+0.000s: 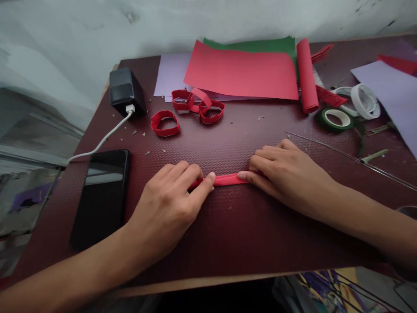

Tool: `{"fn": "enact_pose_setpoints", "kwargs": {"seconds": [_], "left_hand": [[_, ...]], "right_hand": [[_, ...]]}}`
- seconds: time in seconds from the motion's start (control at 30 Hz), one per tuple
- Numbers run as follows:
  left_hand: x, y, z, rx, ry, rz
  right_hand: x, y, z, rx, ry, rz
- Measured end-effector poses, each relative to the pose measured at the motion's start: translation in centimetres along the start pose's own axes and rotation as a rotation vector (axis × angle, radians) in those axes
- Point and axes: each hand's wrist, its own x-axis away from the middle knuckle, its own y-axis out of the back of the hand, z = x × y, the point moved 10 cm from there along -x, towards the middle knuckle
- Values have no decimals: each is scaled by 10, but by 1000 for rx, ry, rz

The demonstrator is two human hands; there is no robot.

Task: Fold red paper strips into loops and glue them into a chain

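A narrow folded strip of red paper (227, 179) lies level along the tabletop between my hands. My left hand (176, 191) pinches its left end, thumb on the near side and fingers curled behind. At the other end, my right hand (276, 169) grips the strip between thumb and bent fingers. Both ends of the strip are hidden under the fingers. Beyond the hands sit red paper rings: a single ring (165, 123) on the left, and linked rings (211, 111) beside it.
Red sheets (241, 71) lie at the back over lilac and green paper, beside a red paper roll (307, 76). Green tape (335, 119), white tape (365, 101) and thin wires (345, 153) are on the right. A phone (101, 198) and a black charger (126, 89) with white cable stand left.
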Motion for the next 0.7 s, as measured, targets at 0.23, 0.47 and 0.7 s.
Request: {"fn": "enact_pose_setpoints", "kwargs": {"seconds": [0.23, 0.47, 0.7], "left_hand": [[-3, -2, 31, 406, 232, 36], [2, -17, 42, 440, 321, 169], [-2, -16, 37, 273, 265, 159]], "right_hand": [[-1, -3, -4, -4, -27, 48], [-1, -4, -5, -5, -39, 68], [1, -7, -7, 16, -70, 68]]}}
